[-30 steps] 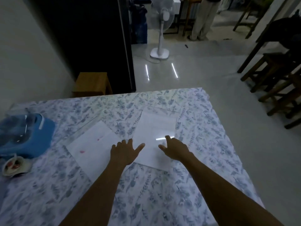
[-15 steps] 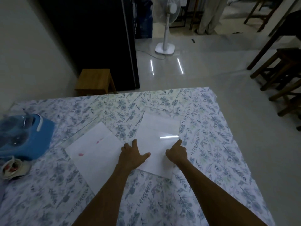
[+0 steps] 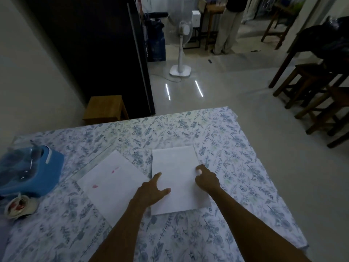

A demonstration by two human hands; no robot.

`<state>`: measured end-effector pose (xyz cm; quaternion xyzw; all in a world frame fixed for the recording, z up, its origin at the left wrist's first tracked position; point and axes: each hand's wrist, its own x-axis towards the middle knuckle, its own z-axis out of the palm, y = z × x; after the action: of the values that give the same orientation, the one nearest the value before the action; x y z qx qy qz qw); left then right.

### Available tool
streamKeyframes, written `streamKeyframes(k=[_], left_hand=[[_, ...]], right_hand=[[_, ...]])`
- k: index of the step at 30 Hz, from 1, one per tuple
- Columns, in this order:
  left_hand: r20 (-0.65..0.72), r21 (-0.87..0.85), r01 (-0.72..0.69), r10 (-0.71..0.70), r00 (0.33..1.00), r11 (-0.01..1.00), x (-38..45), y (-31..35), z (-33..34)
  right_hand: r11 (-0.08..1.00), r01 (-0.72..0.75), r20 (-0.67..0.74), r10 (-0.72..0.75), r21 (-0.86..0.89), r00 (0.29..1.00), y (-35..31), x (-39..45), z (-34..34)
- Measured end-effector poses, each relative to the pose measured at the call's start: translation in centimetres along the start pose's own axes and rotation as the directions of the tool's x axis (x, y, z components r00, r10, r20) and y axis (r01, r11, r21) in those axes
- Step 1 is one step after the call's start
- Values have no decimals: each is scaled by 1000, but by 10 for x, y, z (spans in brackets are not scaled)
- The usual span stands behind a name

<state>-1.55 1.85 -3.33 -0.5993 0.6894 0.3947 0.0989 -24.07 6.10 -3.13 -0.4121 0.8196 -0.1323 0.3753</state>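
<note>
On the desk (image 3: 236,167), w/ floral cloth, a white sheet (image 3: 177,167) lies flat near the middle, long side running away from the person. L hand (image 3: 151,191) rests on the sheet's left part, fingers spread wide, thumb out to the right, palm partly over the gap to a 2nd sheet (image 3: 111,186), which lies skewed just beside it & has pink marks. R hand (image 3: 206,179) sits at the sheet's right edge, fingers curled in; can't tell if it pinches the paper. Far left: blue box (image 3: 28,171), small cup (image 3: 18,206) in front of it. On the floor beyond: stool (image 3: 104,108), fan (image 3: 180,70).
</note>
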Motion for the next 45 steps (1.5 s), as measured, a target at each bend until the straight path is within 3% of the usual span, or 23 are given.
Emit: streamKeyframes(k=[3, 6, 9, 12, 17, 21, 26, 31, 35, 41, 45], left_hand=[[-25, -53, -42, 40, 999, 998, -23, -3, -7], [-55, -121, -85, 79, 995, 989, -47, -4, -18], [-108, -150, -110, 94, 990, 983, -70, 0, -29], [-124, -92, -138, 127, 984, 986, -97, 5, -42], [-65, -167, -272, 265, 962, 948, -117, -8, -40], [-105, -156, -349, 336, 936, 924, -120, -13, -35], [-209, -150, -413, 380, 901, 898, -111, -6, -39], [-318, -115, -369, 317, 893, 922, -78, -4, -56], [-336, -128, -282, 227, 914, 951, -61, 7, -69], [-308, -159, -157, 102, 946, 975, -18, 19, -60], [-297, -147, -106, 59, 953, 983, 4, 18, -47]], right_hand=[[1000, -3, 6, 3, 20, 1000, 8, -20, -11], [980, -85, 24, 82, 177, 996, 14, -44, -24], [852, -153, -31, 194, 500, 980, 19, -71, -39], [710, -219, 31, 268, 669, 963, 22, -93, -53], [479, -252, 168, 211, 841, 963, 33, -127, -62], [434, -247, 191, 170, 866, 967, 46, -133, -62], [479, -195, 157, 120, 856, 980, 40, -120, -68], [741, -82, 36, 78, 666, 996, 22, -81, -72], [951, -1, 13, -3, 309, 1000, 19, -33, -63], [995, 83, 112, -89, 57, 990, 18, 21, -54], [986, 165, 172, -169, 36, 970, 21, 48, -54]])
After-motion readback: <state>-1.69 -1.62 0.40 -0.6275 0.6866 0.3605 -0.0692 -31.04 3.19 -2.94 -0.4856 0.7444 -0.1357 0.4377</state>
